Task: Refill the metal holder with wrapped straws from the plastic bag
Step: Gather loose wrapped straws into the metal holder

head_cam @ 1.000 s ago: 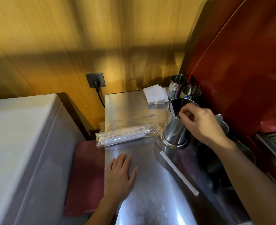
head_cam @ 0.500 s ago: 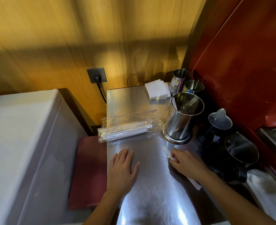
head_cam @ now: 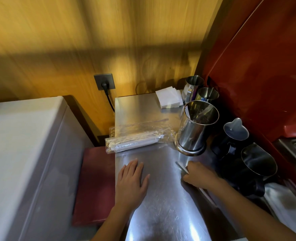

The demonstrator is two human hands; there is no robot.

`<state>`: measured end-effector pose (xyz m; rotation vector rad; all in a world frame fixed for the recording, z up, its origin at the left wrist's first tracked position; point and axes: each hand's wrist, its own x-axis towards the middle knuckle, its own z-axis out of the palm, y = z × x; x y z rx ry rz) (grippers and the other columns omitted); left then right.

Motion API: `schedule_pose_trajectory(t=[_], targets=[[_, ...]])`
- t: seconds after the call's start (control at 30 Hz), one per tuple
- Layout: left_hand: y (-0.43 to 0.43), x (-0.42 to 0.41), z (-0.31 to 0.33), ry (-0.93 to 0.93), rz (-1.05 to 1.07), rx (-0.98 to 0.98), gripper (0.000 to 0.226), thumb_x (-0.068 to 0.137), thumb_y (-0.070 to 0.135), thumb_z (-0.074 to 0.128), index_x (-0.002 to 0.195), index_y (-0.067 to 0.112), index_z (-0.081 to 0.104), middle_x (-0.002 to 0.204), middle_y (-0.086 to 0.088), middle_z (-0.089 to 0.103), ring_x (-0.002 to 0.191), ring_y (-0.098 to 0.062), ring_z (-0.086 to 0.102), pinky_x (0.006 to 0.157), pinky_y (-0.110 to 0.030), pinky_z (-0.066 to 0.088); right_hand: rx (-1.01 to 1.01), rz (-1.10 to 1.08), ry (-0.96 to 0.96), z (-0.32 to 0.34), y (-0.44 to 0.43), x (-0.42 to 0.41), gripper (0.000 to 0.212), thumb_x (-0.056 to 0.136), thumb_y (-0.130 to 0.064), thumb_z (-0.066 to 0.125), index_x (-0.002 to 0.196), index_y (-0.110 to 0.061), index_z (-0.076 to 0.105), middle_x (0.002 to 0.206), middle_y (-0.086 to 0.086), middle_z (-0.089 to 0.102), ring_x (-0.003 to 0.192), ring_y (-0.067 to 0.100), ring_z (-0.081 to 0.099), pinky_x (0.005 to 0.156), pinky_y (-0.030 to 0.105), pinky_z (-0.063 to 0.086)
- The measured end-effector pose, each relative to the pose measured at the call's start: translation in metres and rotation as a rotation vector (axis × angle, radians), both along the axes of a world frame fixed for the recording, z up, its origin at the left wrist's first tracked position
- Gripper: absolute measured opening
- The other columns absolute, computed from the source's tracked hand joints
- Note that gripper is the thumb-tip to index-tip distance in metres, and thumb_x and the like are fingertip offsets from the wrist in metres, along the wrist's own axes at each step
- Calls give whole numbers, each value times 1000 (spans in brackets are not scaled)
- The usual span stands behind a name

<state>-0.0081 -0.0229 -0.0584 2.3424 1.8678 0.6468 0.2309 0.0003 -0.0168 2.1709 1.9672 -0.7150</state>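
Note:
The tall metal holder (head_cam: 195, 129) stands upright on the steel counter (head_cam: 161, 197), and its inside looks empty. Just left of it lies the clear plastic bag (head_cam: 136, 138) with wrapped straws inside. A single white wrapped straw (head_cam: 183, 166) lies on the counter in front of the holder. My right hand (head_cam: 198, 174) rests on that straw with fingers curled around its middle. My left hand (head_cam: 131, 178) lies flat on the counter with fingers spread, holding nothing.
Two small steel pitchers (head_cam: 206, 94) and a stack of white napkins (head_cam: 169, 99) stand behind the holder. Dark pitchers (head_cam: 248, 153) crowd the right side beside a red machine (head_cam: 265, 66). A white cloth (head_cam: 286, 204) lies near right. A white appliance (head_cam: 22, 153) is at left.
My right hand left the holder's rim and dropped down to the loose straw on the counter, then closed around it. My left hand stayed flat.

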Motion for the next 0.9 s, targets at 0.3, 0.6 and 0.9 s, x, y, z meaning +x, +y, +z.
schedule_pose_trajectory(t=[0.3, 0.6, 0.9], targets=[[1, -1, -4, -16, -8, -27, 44, 82, 35, 66, 120, 15, 59, 128, -7, 60, 120, -23, 55, 101, -44, 41, 29, 73, 313, 73, 24, -2, 16, 74, -18, 57, 61, -19, 49, 64, -2, 55, 58, 11, 53, 53, 25, 40], [1, -1, -2, -11, -4, -14, 43, 80, 39, 67, 117, 18, 61, 126, -4, 62, 117, -20, 57, 102, -39, 42, 851, -51, 697, 183, 39, 6, 4, 82, -16, 56, 79, -15, 58, 64, -6, 57, 52, 6, 51, 50, 16, 41], [-1, -1, 0, -7, -11, -24, 42, 80, 40, 67, 116, 20, 62, 127, -2, 62, 118, -19, 56, 104, -36, 38, 497, -139, 114, 166, 63, 34, 8, 83, -30, 55, 84, -22, 57, 80, 7, 65, 76, 29, 60, 68, 37, 47]])
